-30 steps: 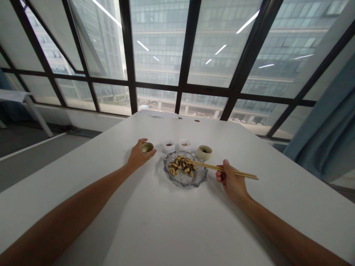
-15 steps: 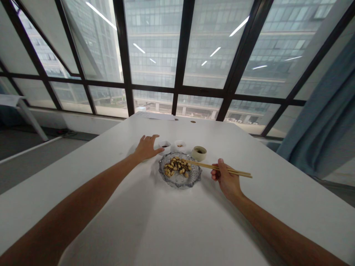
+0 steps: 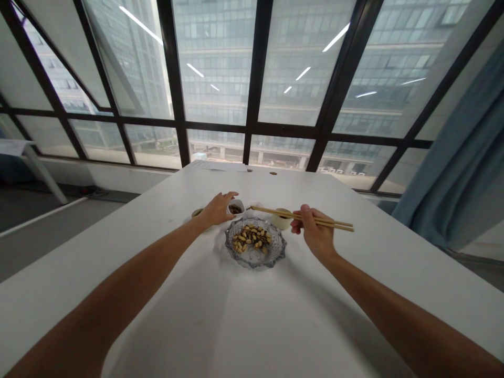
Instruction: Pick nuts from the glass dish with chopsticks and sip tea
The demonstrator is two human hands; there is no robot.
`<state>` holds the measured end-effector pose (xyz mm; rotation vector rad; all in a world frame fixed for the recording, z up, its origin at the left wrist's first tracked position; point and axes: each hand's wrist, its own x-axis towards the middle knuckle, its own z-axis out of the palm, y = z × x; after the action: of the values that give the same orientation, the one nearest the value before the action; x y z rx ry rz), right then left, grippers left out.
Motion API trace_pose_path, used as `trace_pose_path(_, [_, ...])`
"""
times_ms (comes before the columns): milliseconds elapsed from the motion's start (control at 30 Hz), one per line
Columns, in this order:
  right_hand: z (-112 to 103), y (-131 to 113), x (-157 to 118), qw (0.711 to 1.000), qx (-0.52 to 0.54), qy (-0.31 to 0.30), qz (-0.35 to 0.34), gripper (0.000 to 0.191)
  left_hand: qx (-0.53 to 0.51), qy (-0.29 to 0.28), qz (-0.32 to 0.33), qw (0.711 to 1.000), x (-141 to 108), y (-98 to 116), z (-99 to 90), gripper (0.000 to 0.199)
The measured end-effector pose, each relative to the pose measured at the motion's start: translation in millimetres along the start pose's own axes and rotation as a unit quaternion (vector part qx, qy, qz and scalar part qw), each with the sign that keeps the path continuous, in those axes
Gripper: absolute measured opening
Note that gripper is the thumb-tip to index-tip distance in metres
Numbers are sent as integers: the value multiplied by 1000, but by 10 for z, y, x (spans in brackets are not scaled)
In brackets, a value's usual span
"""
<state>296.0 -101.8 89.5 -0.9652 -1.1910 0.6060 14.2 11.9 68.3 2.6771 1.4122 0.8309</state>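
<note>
My left hand (image 3: 218, 209) has its thumb and fingers around the rim of a small white bowl (image 3: 241, 201). That bowl tilts toward me and holds dark seeds or pieces (image 3: 235, 209). Wooden chopsticks (image 3: 271, 211) lie in the grip of my right hand (image 3: 317, 231). Their tips are beside the tilted bowl, with a tiny dark piece apparently at the end. Below them stands a clear scalloped glass dish (image 3: 275, 254) with pale and dark seeds (image 3: 252, 238) in it. A pale green cup (image 3: 280, 222) sits partly behind the chopsticks.
Another white bowl (image 3: 258, 205) is half hidden behind the chopsticks. A further small container (image 3: 197, 212) shows past my left wrist. Papers (image 3: 224, 166) and a small brown round thing (image 3: 273, 173) lie at the far edge of the white table (image 3: 252, 315), by the windows.
My left hand has moved right and closed on the small white bowl, which is now tilted. My right hand has lifted the chopsticks from the glass dish toward that bowl.
</note>
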Motion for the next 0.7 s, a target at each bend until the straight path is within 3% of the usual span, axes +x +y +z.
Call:
trace_pose_path(167, [414, 126, 143, 993, -35, -110, -15, 55, -7, 8, -1, 1000, -33, 38, -15, 69])
trace_pose_path(267, [482, 151, 185, 987, -61, -148, -22, 54, -15, 12, -6, 1000, -44, 54, -29, 66])
trace_pose_path(367, [343, 18, 182, 988, -64, -137, -36, 60, -14, 15, -15, 1000, -28, 32, -15, 64])
trace_pose_path(467, [94, -215, 155, 989, -70, -132, 1, 69, -5, 2, -31, 1000, 10, -25, 22, 63])
trace_pose_path(600, [-171, -464, 127, 968, -129, -207, 55, 68, 19, -20, -71, 997, 11, -103, 31, 63])
trace_pose_path(700, [-231, -485, 113, 952, -149, -256, 77, 60, 33, 2, -76, 997, -98, -152, -17, 60])
